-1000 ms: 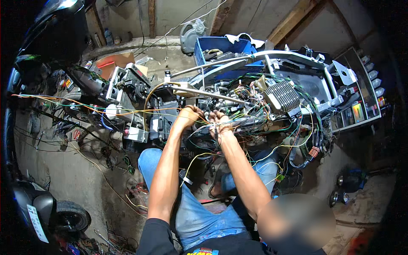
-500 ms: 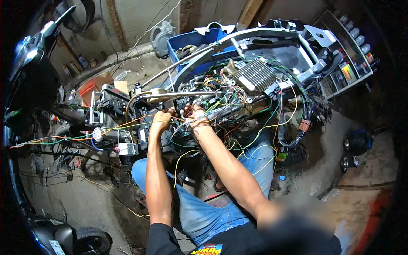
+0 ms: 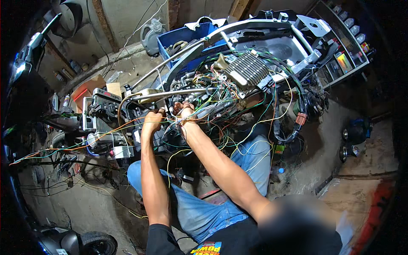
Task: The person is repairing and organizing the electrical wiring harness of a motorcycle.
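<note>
At the far left, a black tyre (image 3: 98, 243) is lying on the concrete floor (image 3: 85, 204) near my knee. Further off, an orange-red flat box (image 3: 83, 91) is leaning by the wall, just beside a small tan carton (image 3: 114, 89). Right of them, the finned engine block (image 3: 102, 114) is sitting with orange and yellow leads trailing out to the left.

I am reaching my left hand (image 3: 153, 119) up under the metal frame tube (image 3: 170, 94), its grip clenched around a strand of the wire bundle (image 3: 212, 110). My right hand (image 3: 183, 111) is just beside it, fingers pinching the same tangle of red, green, yellow and white wires, which is hanging in the middle of the stripped motorcycle frame, above my blue jeans.

Beyond the hands, a blue plastic crate (image 3: 182, 38) is standing against the far wall. To the right, a ribbed silver regulator (image 3: 248, 68) is tilting on the frame. Further right, a small panel with bright green and orange patches (image 3: 343, 63) is sitting beside a row of little bottles (image 3: 350, 21).
</note>
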Motion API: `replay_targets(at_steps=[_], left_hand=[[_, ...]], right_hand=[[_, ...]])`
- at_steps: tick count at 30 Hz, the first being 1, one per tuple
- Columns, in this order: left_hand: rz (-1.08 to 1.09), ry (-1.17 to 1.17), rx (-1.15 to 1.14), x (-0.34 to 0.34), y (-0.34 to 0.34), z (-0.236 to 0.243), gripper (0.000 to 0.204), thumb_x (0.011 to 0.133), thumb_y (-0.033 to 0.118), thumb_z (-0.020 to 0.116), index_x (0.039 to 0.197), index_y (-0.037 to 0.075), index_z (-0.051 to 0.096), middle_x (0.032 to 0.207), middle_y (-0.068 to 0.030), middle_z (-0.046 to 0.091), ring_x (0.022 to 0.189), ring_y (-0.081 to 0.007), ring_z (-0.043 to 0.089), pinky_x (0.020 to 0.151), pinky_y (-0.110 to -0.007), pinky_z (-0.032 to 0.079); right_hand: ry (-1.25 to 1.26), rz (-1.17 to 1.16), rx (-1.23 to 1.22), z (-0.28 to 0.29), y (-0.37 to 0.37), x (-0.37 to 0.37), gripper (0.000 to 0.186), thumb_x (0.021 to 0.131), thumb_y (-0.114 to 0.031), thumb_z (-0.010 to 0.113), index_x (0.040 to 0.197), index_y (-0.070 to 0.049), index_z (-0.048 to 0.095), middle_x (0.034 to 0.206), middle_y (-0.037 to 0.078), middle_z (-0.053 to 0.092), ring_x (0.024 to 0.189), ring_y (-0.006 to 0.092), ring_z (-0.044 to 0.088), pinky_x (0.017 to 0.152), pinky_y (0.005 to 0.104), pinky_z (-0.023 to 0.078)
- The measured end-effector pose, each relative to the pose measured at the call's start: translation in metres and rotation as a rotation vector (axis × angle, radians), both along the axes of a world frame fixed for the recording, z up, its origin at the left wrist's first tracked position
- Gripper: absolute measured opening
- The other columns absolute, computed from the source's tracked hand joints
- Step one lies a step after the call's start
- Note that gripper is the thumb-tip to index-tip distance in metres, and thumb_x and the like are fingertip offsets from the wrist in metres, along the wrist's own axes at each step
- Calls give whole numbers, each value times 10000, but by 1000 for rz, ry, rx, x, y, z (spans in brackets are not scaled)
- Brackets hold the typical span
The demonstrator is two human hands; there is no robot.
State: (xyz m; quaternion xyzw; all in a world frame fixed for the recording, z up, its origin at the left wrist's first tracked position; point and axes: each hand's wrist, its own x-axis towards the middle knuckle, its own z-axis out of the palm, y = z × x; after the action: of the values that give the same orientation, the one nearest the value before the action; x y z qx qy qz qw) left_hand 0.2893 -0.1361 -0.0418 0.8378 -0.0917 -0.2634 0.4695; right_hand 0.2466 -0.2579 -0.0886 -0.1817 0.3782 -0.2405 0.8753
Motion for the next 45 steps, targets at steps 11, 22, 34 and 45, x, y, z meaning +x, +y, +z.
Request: replay_targets(at_steps=[11,22,34,45], left_hand=[[5,-175,200,8,2,-13,567,880,466,533,763,-79,635,537,-131,541,486,-174,486,477,-371,379],[-167,103,-330,17,0,-19,154,883,160,590,930,33,665,746,17,614,637,-46,478,548,-214,367],[-107,-61,-248,8,-3,-19,265,870,49,509,1104,7,626,1032,-72,658,918,-147,580,859,-274,440],[171,7,-458,-2,-20,-20,237,877,86,521,1087,5,598,821,-22,603,633,-75,483,560,-222,399]], right_hand=[[-30,1,95,-15,-4,18,81,981,-215,420,980,-134,419,914,139,663,694,208,616,576,303,525],[-191,-103,376,0,-12,32,142,947,-233,498,1037,-138,444,931,64,522,753,212,517,471,431,488],[-80,-173,99,18,22,42,149,891,-164,591,908,-175,443,788,16,463,581,155,446,491,335,472],[-83,-175,109,35,26,16,417,991,-420,375,1060,-48,551,989,84,657,684,162,575,593,284,502]])
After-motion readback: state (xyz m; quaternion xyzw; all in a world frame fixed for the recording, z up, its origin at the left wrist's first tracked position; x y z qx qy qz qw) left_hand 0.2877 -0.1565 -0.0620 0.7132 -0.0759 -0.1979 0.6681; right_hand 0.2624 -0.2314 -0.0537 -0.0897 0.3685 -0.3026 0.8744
